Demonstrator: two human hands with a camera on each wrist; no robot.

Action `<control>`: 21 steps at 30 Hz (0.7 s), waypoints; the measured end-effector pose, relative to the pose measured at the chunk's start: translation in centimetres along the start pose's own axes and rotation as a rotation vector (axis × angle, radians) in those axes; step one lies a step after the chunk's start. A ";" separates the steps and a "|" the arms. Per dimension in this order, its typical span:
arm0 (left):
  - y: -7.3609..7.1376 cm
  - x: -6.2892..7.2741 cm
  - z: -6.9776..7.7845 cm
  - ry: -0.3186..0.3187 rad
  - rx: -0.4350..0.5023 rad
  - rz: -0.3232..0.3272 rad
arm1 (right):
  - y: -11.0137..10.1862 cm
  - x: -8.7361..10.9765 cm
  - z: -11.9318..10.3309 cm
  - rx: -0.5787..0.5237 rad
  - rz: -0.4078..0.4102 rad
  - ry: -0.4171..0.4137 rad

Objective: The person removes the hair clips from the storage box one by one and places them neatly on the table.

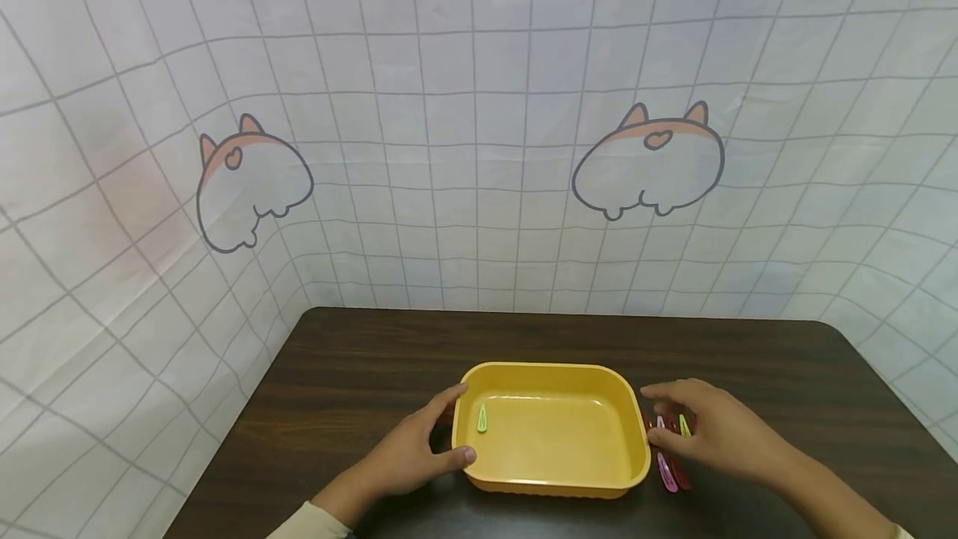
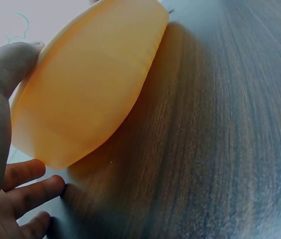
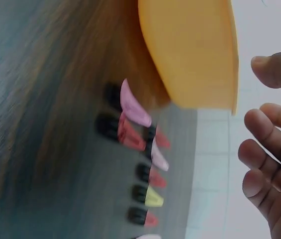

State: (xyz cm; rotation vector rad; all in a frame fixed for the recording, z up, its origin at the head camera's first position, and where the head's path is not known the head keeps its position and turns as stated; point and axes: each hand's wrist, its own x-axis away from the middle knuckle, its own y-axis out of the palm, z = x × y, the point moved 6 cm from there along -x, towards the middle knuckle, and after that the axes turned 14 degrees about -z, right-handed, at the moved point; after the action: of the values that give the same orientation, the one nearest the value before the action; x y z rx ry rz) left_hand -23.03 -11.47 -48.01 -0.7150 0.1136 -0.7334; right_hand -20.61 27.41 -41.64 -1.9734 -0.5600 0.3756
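A yellow plastic basin sits on the table, a lime-green snap hair clip lying inside near its left end. My left hand holds the basin's left end, thumb on the rim at the near corner and index finger at the rim farther back. In the left wrist view, the other fingers spread beside the basin's wall. My right hand hovers off the basin's right end, over several hair clips, with nothing in its parted fingers. Among them are a pink clip, a red clip and a yellow clip.
The dark wood-grain table has rounded far corners. Behind it and at the sides hangs a white grid-patterned cloth with corgi drawings. The loose clips lie in a line close along the basin's right side.
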 end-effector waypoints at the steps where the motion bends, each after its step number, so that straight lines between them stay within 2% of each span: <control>1: 0.0 0.0 0.0 0.001 -0.001 0.001 | 0.0 -0.2 -0.2 0.000 0.000 -0.011; 11: 0.0 0.2 0.4 0.017 -0.005 0.005 | 0.5 -2.2 -2.1 0.018 -0.004 -0.109; 21: -0.1 0.3 0.7 0.008 0.004 0.006 | 1.2 -4.4 -3.6 -0.007 -0.057 -0.121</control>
State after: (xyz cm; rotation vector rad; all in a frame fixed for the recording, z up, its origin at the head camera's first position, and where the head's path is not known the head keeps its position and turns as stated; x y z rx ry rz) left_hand -22.65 -11.31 -47.34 -0.7077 0.1218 -0.7305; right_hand -22.25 21.86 -41.03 -1.9463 -0.6935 0.4604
